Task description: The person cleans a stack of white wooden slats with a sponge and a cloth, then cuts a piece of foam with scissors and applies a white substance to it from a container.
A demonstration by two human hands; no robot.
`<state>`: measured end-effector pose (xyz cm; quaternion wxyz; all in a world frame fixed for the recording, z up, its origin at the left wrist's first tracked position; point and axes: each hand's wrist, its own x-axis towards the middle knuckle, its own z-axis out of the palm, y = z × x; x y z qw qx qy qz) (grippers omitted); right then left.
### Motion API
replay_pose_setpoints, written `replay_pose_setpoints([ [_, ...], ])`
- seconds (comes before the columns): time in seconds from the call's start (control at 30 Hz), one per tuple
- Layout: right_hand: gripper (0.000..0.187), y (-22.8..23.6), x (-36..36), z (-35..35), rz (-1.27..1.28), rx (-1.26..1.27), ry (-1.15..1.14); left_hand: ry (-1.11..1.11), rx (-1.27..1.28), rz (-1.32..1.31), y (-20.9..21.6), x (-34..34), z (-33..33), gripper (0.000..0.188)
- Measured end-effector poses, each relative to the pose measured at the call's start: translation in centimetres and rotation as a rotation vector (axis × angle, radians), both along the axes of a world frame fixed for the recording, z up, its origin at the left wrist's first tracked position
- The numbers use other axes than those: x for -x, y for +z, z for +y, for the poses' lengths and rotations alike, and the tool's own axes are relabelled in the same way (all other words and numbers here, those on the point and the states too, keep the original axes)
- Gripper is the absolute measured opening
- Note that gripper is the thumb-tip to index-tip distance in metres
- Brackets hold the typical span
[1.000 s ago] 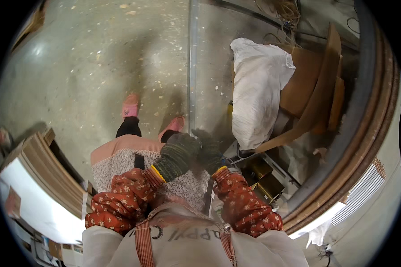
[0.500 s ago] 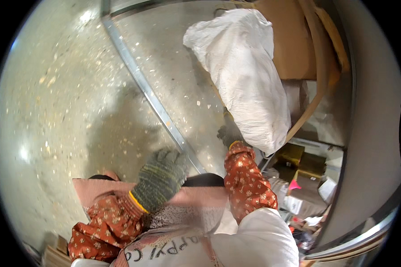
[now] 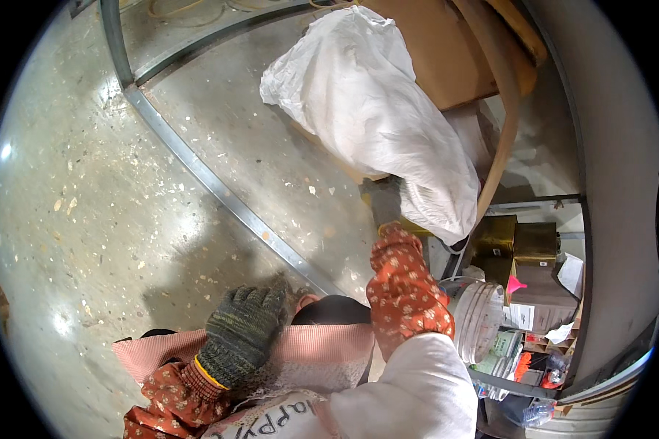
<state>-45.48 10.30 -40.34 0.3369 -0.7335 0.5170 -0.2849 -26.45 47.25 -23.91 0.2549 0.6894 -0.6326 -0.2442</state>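
Note:
A large crumpled white sack (image 3: 359, 95) lies slanting over the floor and a brown cardboard sheet. Beside the sack's lower end is my right hand (image 3: 386, 199) in a dark grey glove, close against a fold of the white material. The sack and the blur hide its fingers, so I cannot tell what they grip. My left hand (image 3: 243, 329), in a dark green-grey knit glove with a yellow cuff edge, hangs before my pink ribbed apron edge (image 3: 329, 340). Its fingers are loosely bent, and nothing shows in them. Both forearms wear red flowered sleeves.
A metal strip (image 3: 220, 190) crosses the speckled floor (image 3: 88, 234) diagonally. Behind the sack lies brown cardboard (image 3: 439, 51). At the right, a shelf holds gold boxes (image 3: 536, 241), a pink funnel (image 3: 515, 284) and a clear plastic tub (image 3: 479, 322). A grey panel (image 3: 622, 183) stands beyond.
The view has shifted, bringing the plastic tub into sight. A deeper fold now shows in the sack beside my right hand. My left hand has drawn back towards my body, its fingers more bent.

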Motion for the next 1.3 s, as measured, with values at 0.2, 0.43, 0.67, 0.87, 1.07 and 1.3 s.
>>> replay_pose_setpoints([
  [0.2,0.074,10.9,-2.2,-1.5,-0.129,0.247,-0.07,0.01,0.097,-0.022,0.3,0.6,-1.3,0.05],
  [0.43,0.08,19.1,-4.7,-13.3,-0.047,0.565,0.108,0.006,0.022,-0.059,-2.2,2.2,-3.1,0.048],
  [0.67,0.085,24.2,-9.2,-17.8,0.21,0.799,0.193,0.007,-0.042,-0.157,-2.9,1.9,-3.9,0.043],
  [0.87,0.083,17.1,-4.1,-15.0,0.795,0.817,0.528,0.094,-0.143,-0.027,-4.1,1.9,-5.7,0.044],
  [1.07,0.072,18.9,0.5,-15.1,1.011,0.52,0.529,-0.221,0.267,-0.19,-6.9,-0.3,-14.8,0.047],
  [1.3,0.06,18.3,-0.4,-12.8,1.241,0.708,0.678,-0.236,0.536,-0.386,-9.4,-1.1,-31.9,0.055],
])
